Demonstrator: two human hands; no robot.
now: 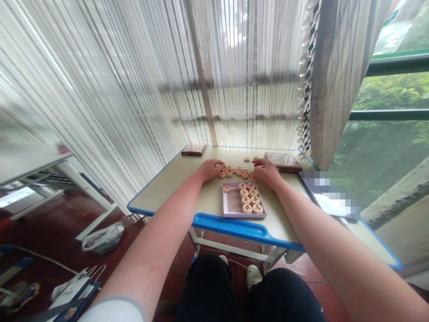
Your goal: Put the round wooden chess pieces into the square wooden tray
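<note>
Both arms are stretched straight out over the table [167, 188]. My left hand [209, 169] and right hand [268, 172] lie palm down with loose, open fingers. They bracket the scattered wooden chess pieces [236, 171] and touch the outer ones, nothing pinched. The tray [231, 205] sits just nearer me, its right side filled. A wooden box [283, 162] crowds my right hand, while the left has open tabletop out to the blue edge [234, 226].
</note>
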